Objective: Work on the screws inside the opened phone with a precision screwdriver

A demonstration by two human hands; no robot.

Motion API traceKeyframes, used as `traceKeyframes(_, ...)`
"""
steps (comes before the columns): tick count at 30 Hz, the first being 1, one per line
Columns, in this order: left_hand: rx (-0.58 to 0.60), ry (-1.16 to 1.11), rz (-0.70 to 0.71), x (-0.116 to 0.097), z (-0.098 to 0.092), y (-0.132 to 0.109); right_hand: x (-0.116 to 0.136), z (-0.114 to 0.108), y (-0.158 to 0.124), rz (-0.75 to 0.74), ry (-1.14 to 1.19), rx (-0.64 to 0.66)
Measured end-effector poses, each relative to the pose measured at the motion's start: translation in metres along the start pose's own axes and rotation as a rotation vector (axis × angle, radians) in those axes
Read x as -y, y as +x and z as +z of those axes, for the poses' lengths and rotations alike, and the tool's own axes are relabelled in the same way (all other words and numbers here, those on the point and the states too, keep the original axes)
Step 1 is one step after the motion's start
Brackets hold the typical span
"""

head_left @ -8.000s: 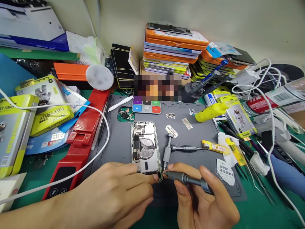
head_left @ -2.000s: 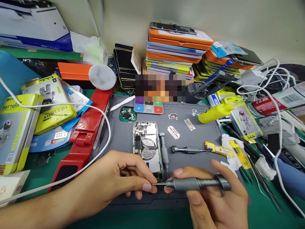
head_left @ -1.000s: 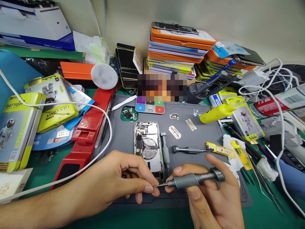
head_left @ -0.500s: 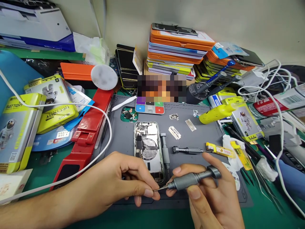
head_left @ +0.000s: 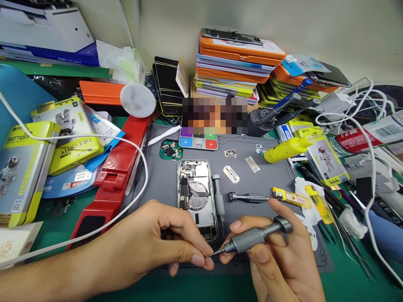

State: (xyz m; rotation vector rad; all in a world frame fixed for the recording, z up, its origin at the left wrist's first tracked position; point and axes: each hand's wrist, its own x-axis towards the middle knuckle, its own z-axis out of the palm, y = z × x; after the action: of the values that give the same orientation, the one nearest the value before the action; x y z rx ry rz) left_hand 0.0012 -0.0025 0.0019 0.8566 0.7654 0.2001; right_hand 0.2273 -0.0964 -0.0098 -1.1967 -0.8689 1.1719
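Note:
An opened phone (head_left: 197, 196) lies face down on the grey work mat (head_left: 258, 180), its boards and coil exposed. My right hand (head_left: 280, 264) grips a grey precision screwdriver (head_left: 252, 238), tip pointing left and slightly down, just in front of the phone's near end. My left hand (head_left: 157, 247) is closed in a pinch, thumb and forefinger meeting at the screwdriver's tip; whatever sits between them is too small to make out. Two more grey screwdrivers, one (head_left: 218, 201) beside the phone and another (head_left: 248, 197) lying crosswise, rest on the mat.
A red tool (head_left: 110, 176) and a white cable (head_left: 138, 167) lie left of the mat. Stacked orange cases (head_left: 233, 63) stand behind. A colour-patch tray (head_left: 198, 142), a yellow tool (head_left: 283, 149), yellow tubes (head_left: 291, 197), battery boxes (head_left: 22, 167) and cables crowd the sides.
The right hand has tilted the screwdriver, its tip dropping lower toward the left fingertips. The left pinch moved slightly nearer and down with the tip. The phone stayed put.

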Motion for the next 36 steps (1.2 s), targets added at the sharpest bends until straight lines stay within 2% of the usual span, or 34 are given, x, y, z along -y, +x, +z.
traceKeyframes(5, -0.028, 0.087, -0.025, -0.0028, 0.0009, -0.0031, 0.002, -0.0004, -0.0007, 0.008, 0.013, 0.007)
traceKeyframes(13, -0.011, 0.072, -0.032, -0.0059, 0.0018, -0.0027, 0.0024, 0.0013, 0.0028, 0.022, 0.044, -0.009)
traceKeyframes(19, 0.011, -0.032, 0.016, -0.0037, 0.002, -0.0029, 0.002, 0.0026, 0.0034, 0.026, 0.024, -0.02)
traceKeyframes(23, 0.007, -0.028, 0.017, -0.0031, 0.0024, -0.0031, 0.0018, 0.0017, 0.0034, 0.018, 0.019, 0.01)
traceKeyframes(31, 0.038, -0.031, 0.017, -0.0023, -0.0003, -0.001, 0.004, 0.002, 0.0027, 0.038, 0.018, -0.015)
traceKeyframes(36, 0.015, -0.035, 0.006, -0.0023, 0.0006, -0.0024, 0.0026, 0.0015, 0.0032, 0.026, 0.006, -0.012)
